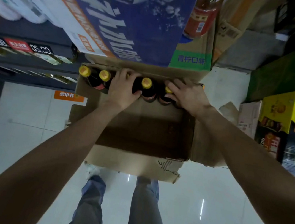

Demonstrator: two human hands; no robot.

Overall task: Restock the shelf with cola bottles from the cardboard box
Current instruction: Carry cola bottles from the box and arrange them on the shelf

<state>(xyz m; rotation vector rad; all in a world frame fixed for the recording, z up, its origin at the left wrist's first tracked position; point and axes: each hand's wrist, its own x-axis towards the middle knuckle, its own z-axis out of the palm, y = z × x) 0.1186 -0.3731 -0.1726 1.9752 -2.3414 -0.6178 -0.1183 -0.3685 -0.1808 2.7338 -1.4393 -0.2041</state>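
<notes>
Two bare forearms are seen nearest the camera, extended from the lower corners of the frame toward the cardboard box (140, 129) at centre. The left hand (122, 88) is curled round a cola bottle (128, 83) whose cap is hidden under the fingers. The right hand (185, 96) is wrapped round a second bottle (168, 92) by its neck, just below the yellow cap. All remaining bottles are stood upright in a single row against the far wall of the box, long axes vertical, caps pointed at the camera. The near part of the box is seen bare. The shelf (30, 49) is located at the upper left of the frame, nearer the left hand. A straight upward lift is judged necessary before any sideways transfer.
</notes>
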